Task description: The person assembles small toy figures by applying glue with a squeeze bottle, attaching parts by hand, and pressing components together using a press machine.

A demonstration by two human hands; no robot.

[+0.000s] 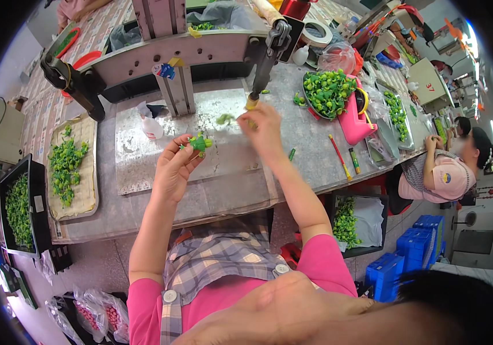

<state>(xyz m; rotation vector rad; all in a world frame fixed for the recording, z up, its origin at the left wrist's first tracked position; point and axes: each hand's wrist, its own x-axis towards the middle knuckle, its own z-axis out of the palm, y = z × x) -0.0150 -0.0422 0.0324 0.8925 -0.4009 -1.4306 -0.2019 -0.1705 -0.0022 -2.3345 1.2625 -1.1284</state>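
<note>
My left hand (173,167) holds a small bright green plastic toy figure (200,142) between thumb and fingers, above the metal work plate (143,158). To its right, my right hand (265,131) is raised with its fingers curled in. A pale green blur (225,119) shows at those fingertips; what they hold cannot be made out. Just above this hand is the yellow tip (251,103) of a dark hanging tool (262,72). A white squeeze bottle (152,127) stands on the plate, beyond my left hand.
A tray of green pieces (89,198) lies left; a heaped bowl (306,98) and pink tape dispenser (357,123) stand right. A red pencil-like stick (339,158) lies nearby. A metal frame (180,60) spans the back. Another person (439,175) sits at far right.
</note>
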